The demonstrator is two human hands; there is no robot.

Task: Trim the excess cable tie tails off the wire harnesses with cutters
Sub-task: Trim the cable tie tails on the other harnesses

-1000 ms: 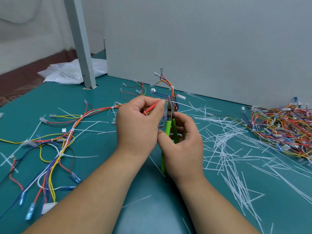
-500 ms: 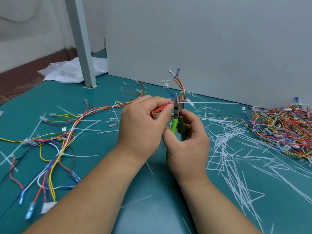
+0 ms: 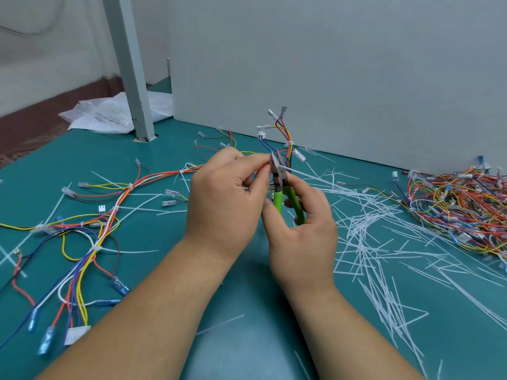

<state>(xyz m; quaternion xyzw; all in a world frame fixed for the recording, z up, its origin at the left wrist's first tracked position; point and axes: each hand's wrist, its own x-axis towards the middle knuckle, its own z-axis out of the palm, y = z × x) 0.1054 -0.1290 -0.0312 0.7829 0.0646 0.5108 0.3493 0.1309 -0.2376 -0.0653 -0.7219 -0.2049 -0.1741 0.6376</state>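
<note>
My left hand [image 3: 227,198] pinches a multicoloured wire harness [image 3: 109,215] that trails left across the green table. The harness's free end with its white connectors [image 3: 277,124] stands up beyond my fingers. My right hand [image 3: 304,231] grips green-handled cutters [image 3: 285,196], jaws pointing up. The jaws sit at a white cable tie tail [image 3: 304,174] that sticks out to the right from the bundle. Where exactly the jaws bite is partly hidden by my left fingers.
A heap of harnesses [image 3: 461,204] lies at the right edge. Cut white tie tails [image 3: 370,242] litter the table on the right. A grey post [image 3: 131,78] and a plastic bag [image 3: 109,116] stand back left; a grey panel [image 3: 329,78] rises behind.
Both hands have shifted slightly right and up with the harness end. The cutter jaws now sit at a tie tail that points right.
</note>
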